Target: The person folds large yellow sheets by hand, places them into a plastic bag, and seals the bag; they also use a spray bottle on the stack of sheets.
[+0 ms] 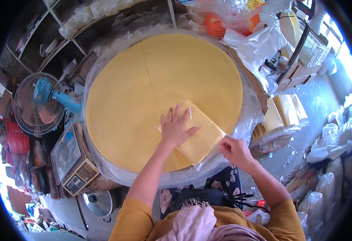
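Observation:
A flat, four-cornered pack of yellow sheets in a clear plastic bag (205,134) lies on a large round yellow disc (119,92). My left hand (175,129) rests flat on the pack's left part, fingers spread and thumb out to the right. At the pack's right corner my right hand (236,150) is closed, thumb and fingertips together on the edge of the plastic bag. The disc's surface is smooth, with one thin straight line (150,78) running from the far rim toward the pack. Crumpled clear plastic (133,178) surrounds the disc's rim.
At left stand a blue fan (43,96) and a weighing scale (73,160), close to the disc. More bagged yellow packs (278,114) are stacked at right. A pot lid (97,203) lies low on the left. Plastic bags (256,44) hang over the far right rim.

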`<state>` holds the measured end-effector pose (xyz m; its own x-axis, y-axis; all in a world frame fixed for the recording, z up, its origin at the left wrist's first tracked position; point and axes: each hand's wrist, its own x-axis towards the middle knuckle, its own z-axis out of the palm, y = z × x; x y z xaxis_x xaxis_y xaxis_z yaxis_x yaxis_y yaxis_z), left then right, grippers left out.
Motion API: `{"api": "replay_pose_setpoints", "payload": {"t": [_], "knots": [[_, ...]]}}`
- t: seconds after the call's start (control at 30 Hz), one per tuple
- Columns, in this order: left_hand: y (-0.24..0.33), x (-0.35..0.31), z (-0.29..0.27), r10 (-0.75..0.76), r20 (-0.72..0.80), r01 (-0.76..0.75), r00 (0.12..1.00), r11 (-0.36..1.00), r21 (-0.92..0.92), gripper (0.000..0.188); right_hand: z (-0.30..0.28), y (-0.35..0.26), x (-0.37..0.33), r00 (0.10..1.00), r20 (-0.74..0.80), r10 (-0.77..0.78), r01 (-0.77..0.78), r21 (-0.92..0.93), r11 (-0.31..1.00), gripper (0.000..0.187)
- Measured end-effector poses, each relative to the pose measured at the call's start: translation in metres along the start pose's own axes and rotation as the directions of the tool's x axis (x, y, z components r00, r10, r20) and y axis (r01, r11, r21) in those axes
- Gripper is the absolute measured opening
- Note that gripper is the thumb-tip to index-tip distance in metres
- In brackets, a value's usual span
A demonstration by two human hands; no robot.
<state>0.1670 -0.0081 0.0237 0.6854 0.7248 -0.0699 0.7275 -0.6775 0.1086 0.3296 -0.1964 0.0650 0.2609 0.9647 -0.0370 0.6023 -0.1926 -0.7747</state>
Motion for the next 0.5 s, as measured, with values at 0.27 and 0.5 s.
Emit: {"api": "replay_pose_setpoints", "payload": {"t": [0.27, 0.5], "knots": [[-0.020, -0.009, 0.011, -0.016, -0.372, -0.130, 0.928, 0.923, -0.362, 0.080, -0.004, 0.047, 0.015, 0.973, -0.039, -0.226, 0.209, -0.256, 0.944, 0.072], [0.054, -0.144, 0.042, -0.073, -0.250, 0.028, 0.965, 0.983, -0.181, 0.059, 0.005, 0.065, 0.007, 0.987, -0.087, -0.135, 0.082, -0.448, 0.890, 0.036]]}}
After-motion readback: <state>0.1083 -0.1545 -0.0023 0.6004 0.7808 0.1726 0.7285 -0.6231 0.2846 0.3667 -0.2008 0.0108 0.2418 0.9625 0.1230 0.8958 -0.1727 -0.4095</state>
